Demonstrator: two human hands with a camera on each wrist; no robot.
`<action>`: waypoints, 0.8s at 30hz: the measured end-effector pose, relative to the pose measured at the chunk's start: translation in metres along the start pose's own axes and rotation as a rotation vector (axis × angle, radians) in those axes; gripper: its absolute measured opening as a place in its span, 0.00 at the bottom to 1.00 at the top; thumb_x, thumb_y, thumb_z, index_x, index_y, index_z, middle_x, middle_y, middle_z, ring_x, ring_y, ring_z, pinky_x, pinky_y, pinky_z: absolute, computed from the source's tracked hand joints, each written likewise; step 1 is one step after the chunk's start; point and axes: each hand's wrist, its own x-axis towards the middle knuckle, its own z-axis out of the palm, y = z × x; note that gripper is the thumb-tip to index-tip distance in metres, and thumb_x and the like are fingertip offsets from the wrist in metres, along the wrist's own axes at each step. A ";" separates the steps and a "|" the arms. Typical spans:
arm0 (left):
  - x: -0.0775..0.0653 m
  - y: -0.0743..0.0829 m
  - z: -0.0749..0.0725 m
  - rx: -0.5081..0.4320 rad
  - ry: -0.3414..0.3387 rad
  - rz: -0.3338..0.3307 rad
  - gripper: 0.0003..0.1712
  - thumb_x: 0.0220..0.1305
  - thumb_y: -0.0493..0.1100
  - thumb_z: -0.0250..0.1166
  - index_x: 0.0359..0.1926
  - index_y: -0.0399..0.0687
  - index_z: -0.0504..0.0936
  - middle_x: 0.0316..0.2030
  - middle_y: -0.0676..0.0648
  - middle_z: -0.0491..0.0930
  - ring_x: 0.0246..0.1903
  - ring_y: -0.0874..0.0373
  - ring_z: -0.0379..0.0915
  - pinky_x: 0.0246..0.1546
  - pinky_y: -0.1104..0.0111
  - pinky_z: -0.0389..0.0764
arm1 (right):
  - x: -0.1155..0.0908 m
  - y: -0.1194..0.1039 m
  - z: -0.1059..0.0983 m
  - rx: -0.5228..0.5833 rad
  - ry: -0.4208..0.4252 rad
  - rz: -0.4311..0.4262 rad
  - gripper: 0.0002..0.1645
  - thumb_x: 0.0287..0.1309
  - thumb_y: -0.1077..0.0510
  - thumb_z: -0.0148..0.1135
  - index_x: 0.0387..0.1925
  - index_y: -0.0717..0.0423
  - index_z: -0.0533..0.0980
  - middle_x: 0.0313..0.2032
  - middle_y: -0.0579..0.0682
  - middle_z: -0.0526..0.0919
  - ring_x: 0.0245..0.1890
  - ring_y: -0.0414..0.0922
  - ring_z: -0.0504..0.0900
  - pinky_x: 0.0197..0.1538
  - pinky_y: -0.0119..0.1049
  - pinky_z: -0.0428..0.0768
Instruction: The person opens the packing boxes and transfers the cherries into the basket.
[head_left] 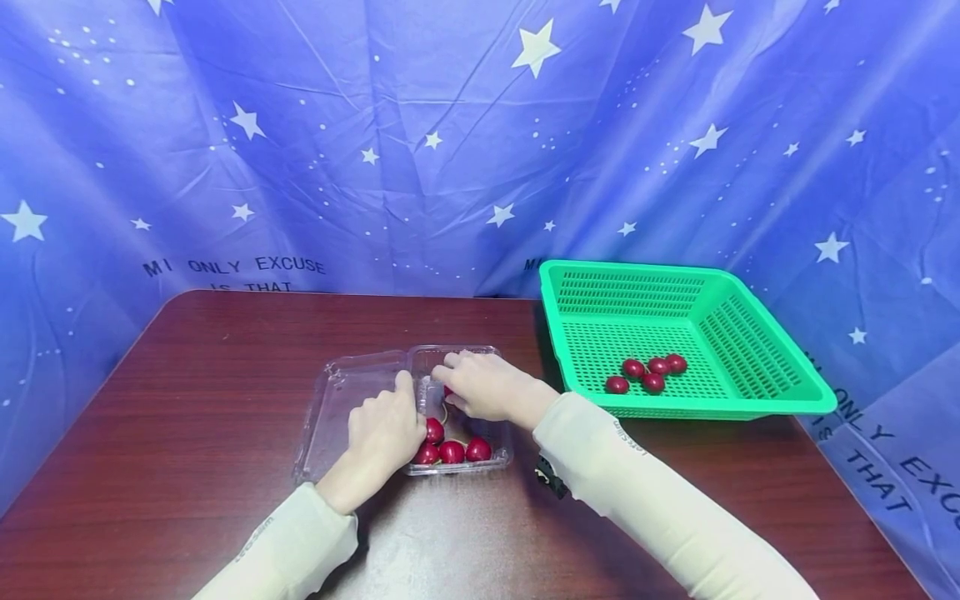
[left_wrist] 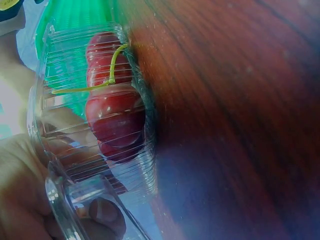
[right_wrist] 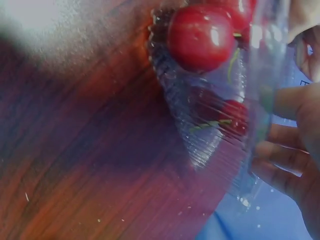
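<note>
Cherries [head_left: 452,452] sit in my clear box [head_left: 459,469] on the table [head_left: 150,500]: I count 4 toward its near side, the leftmost ones partly hidden by my L hand [head_left: 381,429]. That hand grips the box at the hinge side, next to the lid [head_left: 337,417], which lies out to the L; a fingertip shows only thru blurry plastic in the L wrist view. My R hand [head_left: 487,385] is over the far pt of the box, fingers bent down, w/ 1 more cherry [head_left: 447,390] mostly covered by them; can't tell if they're clamped on it or just near it. A yellowish stem [left_wrist: 114,65] shows in the L wrist view, but the ribbed wall smears outlines. R of the box, apart from it, is a green basket [head_left: 690,407] w/ 5 cherries. Both sleeves [head_left: 675,508] are cut off by the head view's bottom edge.
</note>
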 end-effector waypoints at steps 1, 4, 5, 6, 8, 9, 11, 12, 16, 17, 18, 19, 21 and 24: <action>0.000 0.000 0.000 -0.001 0.002 0.000 0.18 0.53 0.45 0.63 0.38 0.39 0.67 0.24 0.33 0.83 0.25 0.37 0.80 0.21 0.48 0.77 | 0.000 0.000 0.001 -0.004 -0.005 -0.001 0.13 0.57 0.57 0.64 0.43 0.55 0.76 0.38 0.53 0.82 0.40 0.50 0.82 0.42 0.46 0.84; 0.000 0.000 0.000 -0.001 -0.003 0.003 0.19 0.53 0.46 0.63 0.39 0.39 0.67 0.24 0.34 0.83 0.25 0.37 0.80 0.21 0.48 0.77 | 0.000 -0.001 0.005 -0.011 -0.017 0.002 0.12 0.56 0.58 0.65 0.43 0.56 0.77 0.38 0.54 0.82 0.39 0.50 0.82 0.43 0.45 0.84; 0.000 0.000 0.000 -0.001 -0.005 0.002 0.19 0.53 0.46 0.63 0.39 0.39 0.67 0.24 0.34 0.83 0.25 0.37 0.80 0.21 0.48 0.77 | 0.000 -0.001 0.007 -0.015 -0.019 0.003 0.12 0.56 0.58 0.65 0.43 0.55 0.77 0.38 0.54 0.81 0.39 0.50 0.82 0.43 0.45 0.84; 0.000 0.000 0.001 0.000 -0.007 0.000 0.19 0.54 0.46 0.63 0.40 0.39 0.67 0.24 0.34 0.83 0.25 0.37 0.80 0.21 0.48 0.77 | 0.000 -0.001 0.008 -0.018 -0.019 0.005 0.12 0.56 0.58 0.65 0.43 0.55 0.77 0.38 0.54 0.81 0.39 0.50 0.82 0.42 0.45 0.84; 0.000 0.000 0.000 0.000 -0.009 -0.001 0.20 0.54 0.47 0.64 0.40 0.39 0.67 0.24 0.34 0.83 0.25 0.37 0.80 0.22 0.48 0.78 | 0.001 -0.001 0.010 -0.024 -0.023 0.010 0.13 0.56 0.59 0.65 0.44 0.55 0.78 0.38 0.54 0.81 0.38 0.50 0.82 0.42 0.45 0.84; 0.000 0.000 0.000 0.000 -0.007 -0.002 0.20 0.54 0.47 0.64 0.40 0.39 0.67 0.24 0.34 0.83 0.25 0.37 0.80 0.22 0.48 0.78 | 0.001 -0.002 0.010 -0.029 -0.026 0.011 0.13 0.56 0.60 0.65 0.45 0.54 0.78 0.38 0.54 0.82 0.38 0.50 0.82 0.42 0.45 0.84; 0.000 0.000 0.000 -0.002 -0.004 -0.004 0.21 0.54 0.47 0.64 0.40 0.39 0.67 0.24 0.34 0.83 0.25 0.37 0.80 0.22 0.48 0.78 | 0.001 -0.002 0.011 -0.048 -0.036 0.010 0.16 0.55 0.61 0.65 0.47 0.53 0.79 0.38 0.54 0.82 0.38 0.49 0.82 0.42 0.44 0.84; 0.000 0.000 0.000 -0.002 -0.002 -0.004 0.21 0.54 0.47 0.64 0.40 0.39 0.67 0.24 0.34 0.83 0.25 0.37 0.80 0.22 0.48 0.78 | 0.001 -0.002 0.012 -0.058 -0.040 0.010 0.17 0.54 0.61 0.66 0.47 0.53 0.79 0.38 0.53 0.82 0.38 0.49 0.82 0.42 0.43 0.84; 0.000 0.000 -0.001 0.000 -0.004 -0.003 0.20 0.54 0.47 0.64 0.40 0.39 0.67 0.24 0.34 0.83 0.25 0.37 0.81 0.21 0.48 0.78 | 0.001 -0.003 0.013 -0.072 -0.061 0.007 0.19 0.51 0.63 0.68 0.47 0.53 0.79 0.37 0.53 0.83 0.37 0.48 0.82 0.43 0.42 0.84; 0.000 0.001 -0.002 0.002 -0.004 -0.003 0.20 0.54 0.46 0.64 0.40 0.39 0.67 0.24 0.34 0.83 0.25 0.37 0.81 0.21 0.48 0.78 | 0.001 -0.003 0.013 -0.067 -0.063 0.007 0.19 0.50 0.63 0.68 0.47 0.53 0.79 0.37 0.53 0.83 0.37 0.48 0.82 0.43 0.41 0.84; -0.001 0.000 -0.002 0.003 -0.005 -0.003 0.20 0.54 0.46 0.64 0.39 0.39 0.67 0.24 0.34 0.83 0.25 0.37 0.81 0.21 0.48 0.78 | 0.000 -0.003 0.013 -0.060 -0.064 0.008 0.18 0.50 0.64 0.68 0.46 0.53 0.79 0.37 0.53 0.83 0.37 0.48 0.82 0.43 0.41 0.84; -0.001 0.001 -0.002 0.004 -0.007 -0.003 0.19 0.54 0.46 0.64 0.40 0.39 0.67 0.24 0.34 0.83 0.25 0.37 0.81 0.21 0.48 0.78 | 0.000 -0.004 0.013 -0.054 -0.066 0.008 0.18 0.49 0.64 0.68 0.45 0.53 0.79 0.37 0.53 0.83 0.36 0.48 0.83 0.44 0.41 0.84; -0.001 0.001 -0.002 0.003 -0.007 -0.002 0.19 0.54 0.46 0.64 0.39 0.39 0.67 0.24 0.34 0.83 0.25 0.37 0.81 0.21 0.48 0.78 | 0.000 -0.004 0.013 -0.043 -0.071 0.011 0.18 0.48 0.65 0.69 0.44 0.54 0.79 0.37 0.53 0.83 0.37 0.48 0.82 0.45 0.41 0.84; -0.001 0.001 -0.002 0.001 -0.007 0.000 0.19 0.54 0.46 0.63 0.39 0.39 0.67 0.24 0.34 0.83 0.25 0.37 0.81 0.21 0.48 0.78 | 0.000 -0.005 0.014 -0.032 -0.079 0.014 0.18 0.48 0.65 0.69 0.43 0.54 0.78 0.37 0.53 0.83 0.37 0.48 0.83 0.46 0.41 0.84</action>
